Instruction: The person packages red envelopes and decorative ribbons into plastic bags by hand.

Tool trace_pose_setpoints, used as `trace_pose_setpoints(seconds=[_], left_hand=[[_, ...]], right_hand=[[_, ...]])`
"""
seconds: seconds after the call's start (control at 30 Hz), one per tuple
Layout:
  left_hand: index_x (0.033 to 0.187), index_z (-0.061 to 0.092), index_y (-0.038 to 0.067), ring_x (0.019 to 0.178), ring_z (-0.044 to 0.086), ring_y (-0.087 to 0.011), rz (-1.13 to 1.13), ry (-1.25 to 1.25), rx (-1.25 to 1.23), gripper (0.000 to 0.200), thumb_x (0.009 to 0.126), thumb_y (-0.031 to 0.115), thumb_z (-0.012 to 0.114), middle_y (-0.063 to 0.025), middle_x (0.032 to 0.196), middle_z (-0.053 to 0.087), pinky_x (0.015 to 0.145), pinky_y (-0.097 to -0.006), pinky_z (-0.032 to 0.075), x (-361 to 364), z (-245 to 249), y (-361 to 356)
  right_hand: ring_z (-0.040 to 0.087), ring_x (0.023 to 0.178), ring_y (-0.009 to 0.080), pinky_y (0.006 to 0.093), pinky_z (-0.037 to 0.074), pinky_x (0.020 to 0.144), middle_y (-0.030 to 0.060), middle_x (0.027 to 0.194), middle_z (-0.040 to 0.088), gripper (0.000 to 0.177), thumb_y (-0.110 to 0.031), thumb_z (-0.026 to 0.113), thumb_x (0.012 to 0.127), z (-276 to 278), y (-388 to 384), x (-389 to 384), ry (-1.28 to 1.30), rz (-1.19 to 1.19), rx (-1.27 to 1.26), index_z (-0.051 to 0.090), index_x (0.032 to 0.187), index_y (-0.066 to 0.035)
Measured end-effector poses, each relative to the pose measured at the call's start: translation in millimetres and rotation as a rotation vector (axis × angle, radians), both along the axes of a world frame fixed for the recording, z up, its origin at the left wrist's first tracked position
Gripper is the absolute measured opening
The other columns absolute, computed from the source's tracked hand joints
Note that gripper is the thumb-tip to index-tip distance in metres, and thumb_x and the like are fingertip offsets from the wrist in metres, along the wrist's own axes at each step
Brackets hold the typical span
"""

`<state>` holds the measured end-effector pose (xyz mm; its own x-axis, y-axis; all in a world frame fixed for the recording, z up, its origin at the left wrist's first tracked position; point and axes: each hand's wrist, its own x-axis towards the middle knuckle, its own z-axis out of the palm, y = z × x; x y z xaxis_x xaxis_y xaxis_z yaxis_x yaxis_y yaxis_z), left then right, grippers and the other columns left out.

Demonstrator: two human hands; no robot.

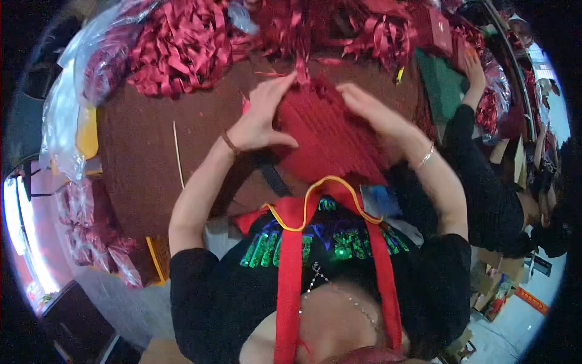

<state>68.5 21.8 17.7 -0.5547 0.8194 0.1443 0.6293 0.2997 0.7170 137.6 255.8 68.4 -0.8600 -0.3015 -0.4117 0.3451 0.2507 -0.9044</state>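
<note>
"As both forearms reach from the near side toward the table's middle, how do the hands sit?"

"The left hand (264, 115) is spread wide, its thumb pointing right and its fingers angled far and right. The right hand (379, 115) comes in from the right, its fingers stretched toward the far left."

"And the red bundle (330, 133)?"

"Between them, near the middle of the brown table (145, 158), its surface blurred with fine strands. The left thumb and fingers border its left side; the right fingers are at its far right edge. I can't tell whether either hand grips it."

"How do the arms bend?"

"Both elbows are out wide, with the forearms slanting inward. A brown band (230, 144) circles the left wrist, a silvery bracelet (427, 155) the right."

"What lies around?"

"A heap of red ribbon (182, 51) at far left, a thin pale stick (178, 155) on the left, and a green panel (439, 85) at far right, near another person's hand (474, 71)."
</note>
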Motion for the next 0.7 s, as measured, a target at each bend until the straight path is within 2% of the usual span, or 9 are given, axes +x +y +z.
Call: trace_pose_setpoints(seconds=[0.07,0.13,0.2,0.23,0.4,0.43,0.53,0.67,0.7], left_hand=[[0.137,0.000,0.003,0.129,0.016,-0.0333,-0.042,0.090,0.212,0.126,0.047,0.031,0.083,-0.0206,0.141,0.011,0.105,-0.0374,0.014,-6.2,-4.2,1.4],[0.137,-0.007,0.005,0.131,0.011,-0.0289,-0.153,-0.281,0.319,0.132,0.046,0.030,0.085,-0.0189,0.141,0.009,0.106,-0.0376,0.012,-7.6,-17.5,8.6],[0.135,-0.013,0.005,0.131,0.013,-0.0260,-0.154,-0.284,0.225,0.135,0.046,0.028,0.085,-0.0178,0.142,0.008,0.106,-0.0386,0.014,-13.6,-7.0,8.9],[0.137,-0.008,0.005,0.130,0.016,-0.0258,-0.162,-0.494,0.370,0.131,0.047,0.025,0.085,-0.0166,0.142,0.010,0.105,-0.0379,0.017,-14.2,-3.0,11.3],[0.138,0.005,0.006,0.125,0.026,-0.0254,-0.118,-0.406,0.278,0.121,0.047,0.022,0.084,-0.0131,0.139,0.020,0.102,-0.0364,0.022,-18.5,-12.2,15.0],[0.138,0.007,0.006,0.124,0.028,-0.0254,-0.112,-0.355,0.290,0.120,0.047,0.022,0.084,-0.0130,0.139,0.021,0.102,-0.0367,0.023,-19.3,-12.2,16.5],[0.137,0.014,0.005,0.129,0.020,-0.0228,-0.081,-0.387,0.293,0.116,0.046,0.020,0.085,-0.0108,0.140,0.020,0.105,-0.0339,0.015,-18.0,-13.6,20.5],[0.136,0.018,0.005,0.126,0.025,-0.0212,-0.051,-0.208,0.271,0.113,0.045,0.015,0.085,-0.0101,0.137,0.027,0.104,-0.0351,0.020,-17.2,-13.3,20.3],[0.135,0.020,0.004,0.123,0.029,-0.0243,-0.034,-0.453,0.347,0.111,0.046,0.022,0.085,-0.0120,0.135,0.028,0.103,-0.0359,0.023,-14.7,-17.3,23.4]], right_hand=[[0.044,0.100,0.0119,0.0271,0.035,0.090,0.0047,0.107,0.049,0.046,-0.037,0.045,0.088,-4.1,-9.3,14.3,0.246,0.002,0.190,0.041,0.117,-0.001],[0.043,0.104,0.0139,0.0266,0.032,0.093,0.0088,0.109,0.049,0.046,-0.033,0.047,0.088,-7.6,-18.5,23.0,0.070,-0.043,0.014,0.038,0.120,0.000],[0.041,0.105,0.0109,0.0258,0.033,0.091,0.0071,0.112,0.048,0.045,-0.032,0.045,0.090,-14.0,-24.0,23.1,0.045,-0.072,-0.119,0.038,0.121,0.000],[0.040,0.107,0.0105,0.0257,0.033,0.092,0.0067,0.114,0.047,0.044,-0.032,0.043,0.091,-13.4,-24.5,23.9,0.057,-0.077,-0.114,0.038,0.121,-0.001],[0.039,0.114,0.0155,0.0304,0.027,0.098,0.0072,0.123,0.043,0.051,-0.041,0.024,0.093,-22.0,-3.1,34.1,0.323,-0.194,-0.203,0.037,0.125,-0.003],[0.036,0.117,0.0171,0.0314,0.024,0.100,0.0074,0.126,0.041,0.056,-0.044,0.020,0.093,-20.4,10.4,44.1,0.322,-0.295,0.056,0.036,0.127,-0.004],[0.034,0.121,0.0230,0.0364,0.022,0.103,0.0098,0.133,0.034,0.071,-0.058,0.020,0.087,-37.5,3.8,97.5,0.083,-0.585,-0.534,0.026,0.132,-0.004],[0.023,0.128,0.0233,0.0384,0.017,0.105,0.0116,0.140,0.020,0.083,-0.067,0.025,0.080,-85.8,-28.4,157.7,0.234,-0.713,-0.485,0.012,0.137,-0.007],[0.021,0.129,0.0234,0.0381,0.016,0.106,0.0118,0.141,0.017,0.088,-0.069,0.025,0.078,-101.0,-30.7,158.7,0.261,-0.736,-0.719,0.008,0.137,-0.006]])
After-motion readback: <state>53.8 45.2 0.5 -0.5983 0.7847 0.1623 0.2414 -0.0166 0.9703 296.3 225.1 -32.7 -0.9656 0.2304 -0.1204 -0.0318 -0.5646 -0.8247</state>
